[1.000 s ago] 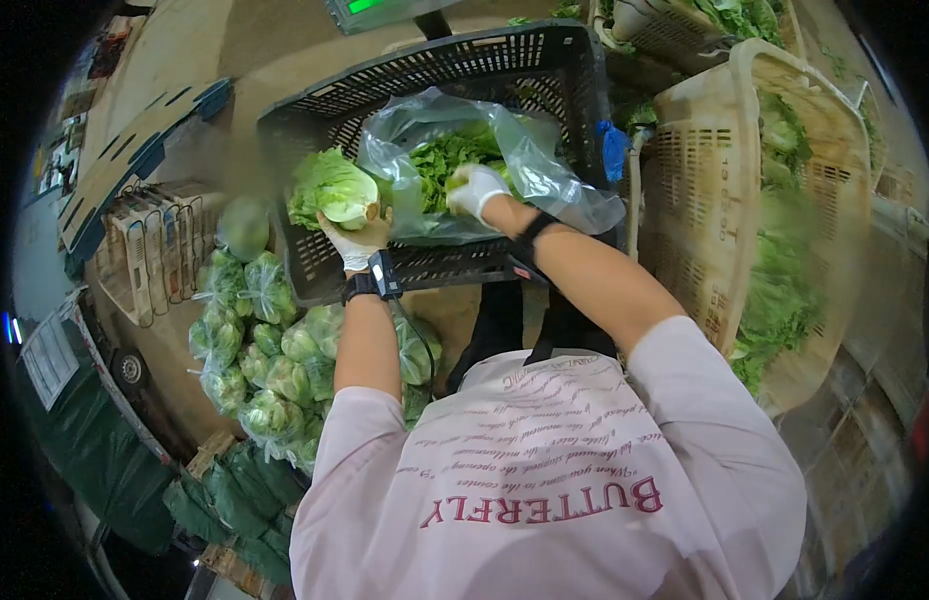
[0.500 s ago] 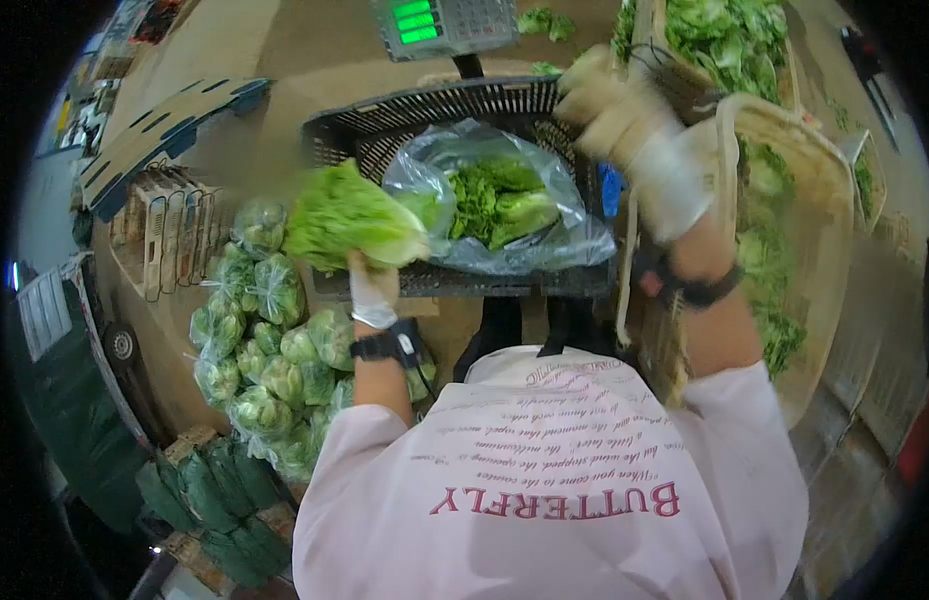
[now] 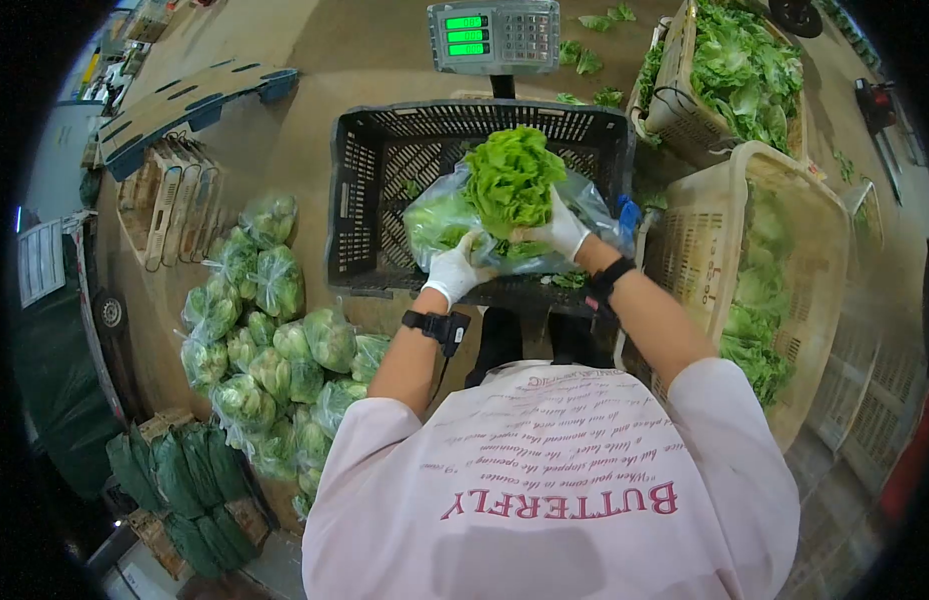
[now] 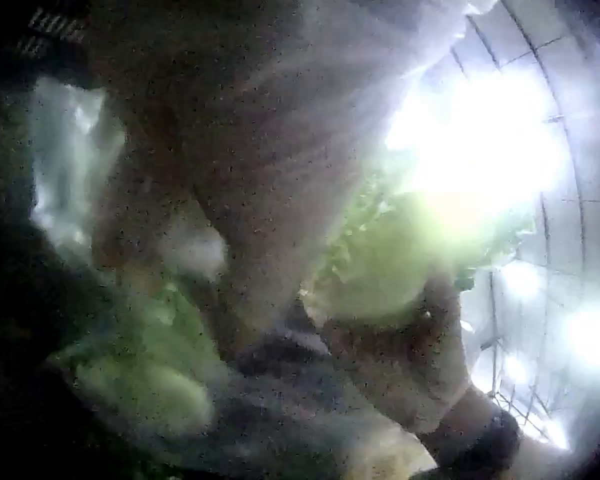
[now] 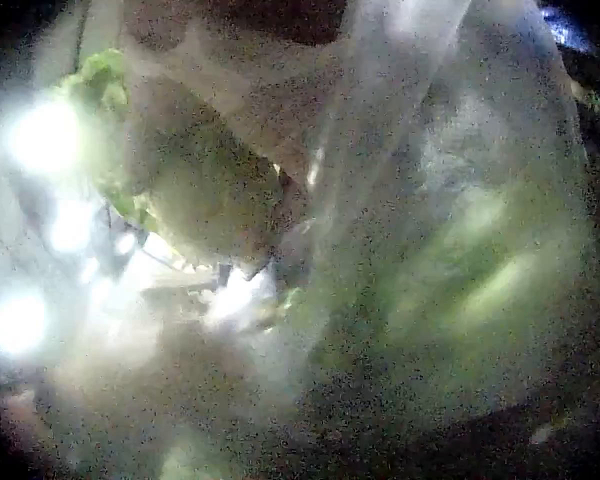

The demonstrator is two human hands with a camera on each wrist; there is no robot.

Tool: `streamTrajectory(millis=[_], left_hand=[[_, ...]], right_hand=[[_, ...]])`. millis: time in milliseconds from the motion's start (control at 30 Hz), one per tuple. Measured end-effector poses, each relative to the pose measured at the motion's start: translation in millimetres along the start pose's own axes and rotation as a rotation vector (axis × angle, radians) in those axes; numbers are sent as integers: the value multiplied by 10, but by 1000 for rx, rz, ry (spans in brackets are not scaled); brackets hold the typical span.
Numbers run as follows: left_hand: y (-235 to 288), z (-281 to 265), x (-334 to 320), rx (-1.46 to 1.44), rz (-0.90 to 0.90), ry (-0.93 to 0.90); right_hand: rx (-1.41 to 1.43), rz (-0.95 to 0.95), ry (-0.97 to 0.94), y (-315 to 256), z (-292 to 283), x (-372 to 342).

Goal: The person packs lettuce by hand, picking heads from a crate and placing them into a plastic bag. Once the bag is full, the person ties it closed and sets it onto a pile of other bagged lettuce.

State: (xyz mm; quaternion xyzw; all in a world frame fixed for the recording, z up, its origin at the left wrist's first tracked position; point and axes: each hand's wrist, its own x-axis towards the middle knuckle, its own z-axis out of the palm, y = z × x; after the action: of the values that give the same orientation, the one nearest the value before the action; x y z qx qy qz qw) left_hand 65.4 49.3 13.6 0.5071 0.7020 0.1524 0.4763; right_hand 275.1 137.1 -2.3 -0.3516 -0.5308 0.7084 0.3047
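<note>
In the head view, my gloved right hand (image 3: 562, 232) holds a leafy green lettuce head (image 3: 515, 175) from its lower right, leaves upward, over a clear plastic bag (image 3: 585, 195). My gloved left hand (image 3: 460, 268) grips the near edge of that bag, beside the lettuce base. More lettuce shows through the plastic at the left. The bag lies inside a black slatted crate (image 3: 360, 235). Both wrist views are dim and blurred; the left one shows the held lettuce (image 4: 380, 265) against bright lights, the right one the filmy bag (image 5: 460, 230).
A scale display (image 3: 495, 38) stands behind the black crate. At right are a cream crate (image 3: 700, 235) and a further crate (image 3: 675, 110), both holding lettuce. Several bagged lettuces (image 3: 275, 370) are piled on the floor at left. Loose leaves (image 3: 585, 55) lie beyond the scale.
My right hand swung out toward the right crates and is back over the bag, with lettuce in it. My left hand moved right to the bag, no longer holding lettuce out at the left.
</note>
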Motion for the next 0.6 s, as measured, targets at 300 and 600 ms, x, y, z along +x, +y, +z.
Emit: streamTrajectory(millis=[300, 600], left_hand=[[-178, -532, -165, -737, 94, 372], [-569, -619, -786, -394, 156, 577]], right_hand=[[-998, 491, -129, 668, -290, 19], [-633, -60, 203, -448, 342, -1496]])
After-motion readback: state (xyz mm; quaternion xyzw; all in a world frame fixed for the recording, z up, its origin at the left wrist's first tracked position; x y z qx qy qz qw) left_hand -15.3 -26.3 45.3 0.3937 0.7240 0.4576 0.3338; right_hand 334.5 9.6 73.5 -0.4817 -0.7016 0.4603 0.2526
